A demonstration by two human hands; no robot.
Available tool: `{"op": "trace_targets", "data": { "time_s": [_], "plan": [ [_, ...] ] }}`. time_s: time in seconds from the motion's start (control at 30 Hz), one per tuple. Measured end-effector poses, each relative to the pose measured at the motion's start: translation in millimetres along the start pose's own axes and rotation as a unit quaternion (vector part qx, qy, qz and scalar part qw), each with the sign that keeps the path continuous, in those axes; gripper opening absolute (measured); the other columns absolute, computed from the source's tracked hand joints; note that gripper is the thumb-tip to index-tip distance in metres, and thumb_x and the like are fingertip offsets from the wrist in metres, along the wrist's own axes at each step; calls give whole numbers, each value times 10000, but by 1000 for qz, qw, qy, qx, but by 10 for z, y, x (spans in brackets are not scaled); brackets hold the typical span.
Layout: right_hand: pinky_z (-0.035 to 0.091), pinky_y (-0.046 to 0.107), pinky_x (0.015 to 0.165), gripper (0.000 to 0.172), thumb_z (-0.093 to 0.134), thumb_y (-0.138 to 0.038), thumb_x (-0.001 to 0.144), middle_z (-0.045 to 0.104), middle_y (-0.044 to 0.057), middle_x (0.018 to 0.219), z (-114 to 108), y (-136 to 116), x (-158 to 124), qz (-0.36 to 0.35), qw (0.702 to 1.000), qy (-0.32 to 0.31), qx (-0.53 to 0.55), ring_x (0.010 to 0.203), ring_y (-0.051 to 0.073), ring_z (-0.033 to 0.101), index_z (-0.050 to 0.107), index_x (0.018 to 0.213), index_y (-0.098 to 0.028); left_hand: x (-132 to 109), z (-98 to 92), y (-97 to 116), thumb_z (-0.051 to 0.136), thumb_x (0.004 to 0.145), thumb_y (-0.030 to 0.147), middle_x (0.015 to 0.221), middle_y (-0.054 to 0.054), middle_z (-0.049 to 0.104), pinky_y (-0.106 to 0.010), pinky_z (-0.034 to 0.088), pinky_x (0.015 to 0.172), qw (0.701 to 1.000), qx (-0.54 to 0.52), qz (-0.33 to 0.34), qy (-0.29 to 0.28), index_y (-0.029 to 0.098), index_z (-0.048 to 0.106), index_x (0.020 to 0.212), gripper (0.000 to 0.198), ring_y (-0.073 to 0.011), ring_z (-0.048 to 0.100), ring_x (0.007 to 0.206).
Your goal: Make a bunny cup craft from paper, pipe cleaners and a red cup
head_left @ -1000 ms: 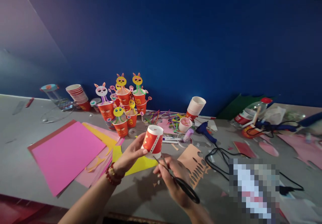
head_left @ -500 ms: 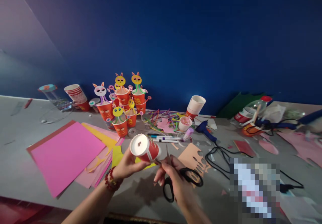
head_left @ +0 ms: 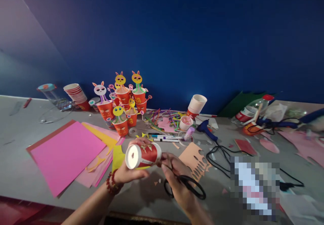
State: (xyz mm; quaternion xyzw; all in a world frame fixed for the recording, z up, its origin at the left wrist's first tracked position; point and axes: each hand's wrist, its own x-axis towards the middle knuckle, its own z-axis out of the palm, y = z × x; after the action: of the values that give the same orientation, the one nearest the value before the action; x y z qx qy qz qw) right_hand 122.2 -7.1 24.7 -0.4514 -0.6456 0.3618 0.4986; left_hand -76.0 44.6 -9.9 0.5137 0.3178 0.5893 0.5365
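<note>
My left hand (head_left: 128, 172) grips a red paper cup (head_left: 143, 155) turned on its side, its white bottom with a small hole facing me. A red bead bracelet (head_left: 112, 184) sits on that wrist. My right hand (head_left: 178, 179) is closed on black-handled scissors (head_left: 186, 186), with their blades pointing toward the cup's rim. Both hands hover over the grey table (head_left: 22, 164) near its front edge. A yellow paper sheet (head_left: 117, 156) lies under the cup.
Pink and yellow paper sheets (head_left: 65, 150) lie at the left. Finished bunny cups (head_left: 121, 107) stand at the back, with cup stacks (head_left: 197, 105), markers (head_left: 165, 138), a blue glue gun (head_left: 206, 130) with black cable, a cut peach sheet (head_left: 194, 157) and a bottle (head_left: 249, 112) to the right.
The cup went from upright to lying sideways with its bottom toward me and dropped lower. My right hand turned the scissors and brought them to the cup's open end.
</note>
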Motion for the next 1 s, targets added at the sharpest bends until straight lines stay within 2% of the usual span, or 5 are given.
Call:
{"op": "trace_targets", "data": {
  "time_s": [0.1,0.17,0.4,0.77,1.0],
  "plan": [
    [536,311,856,153,531,-224,942,713,65,1020,-104,-51,21,-42,998,-33,-40,969,235,677,673,994,-246,114,-47,190,599,584,893,1151,-139,631,-526,464,996,990,-115,-20,-84,215,636,1058,828,-369,582,1141],
    [528,307,816,145,525,-195,939,702,58,974,-176,-108,56,-77,993,-57,-73,924,226,667,662,930,-243,210,-97,328,457,666,922,1198,-156,619,-545,466,984,970,-170,-105,-139,211,631,1103,852,-385,591,1154],
    [496,321,740,140,494,-159,937,708,50,919,-256,-211,150,-141,965,-154,-159,824,216,635,589,879,-244,460,-193,592,813,632,588,1183,-197,664,-427,576,792,916,-36,-268,-296,177,664,1184,705,-351,689,1002],
    [496,313,877,149,506,-191,963,645,45,1140,-299,-75,66,-94,980,-115,-131,996,204,637,573,840,-244,217,26,584,748,770,239,1058,-112,735,-360,606,696,923,-4,-281,-263,290,522,1417,688,-279,736,862],
    [499,298,871,176,516,-219,952,681,45,1079,-192,-94,31,-23,996,-43,-78,957,207,655,576,788,-240,117,17,555,714,810,195,1447,-116,523,-378,525,945,942,98,-169,-272,288,424,1487,742,-300,620,1157]
  ]
}}
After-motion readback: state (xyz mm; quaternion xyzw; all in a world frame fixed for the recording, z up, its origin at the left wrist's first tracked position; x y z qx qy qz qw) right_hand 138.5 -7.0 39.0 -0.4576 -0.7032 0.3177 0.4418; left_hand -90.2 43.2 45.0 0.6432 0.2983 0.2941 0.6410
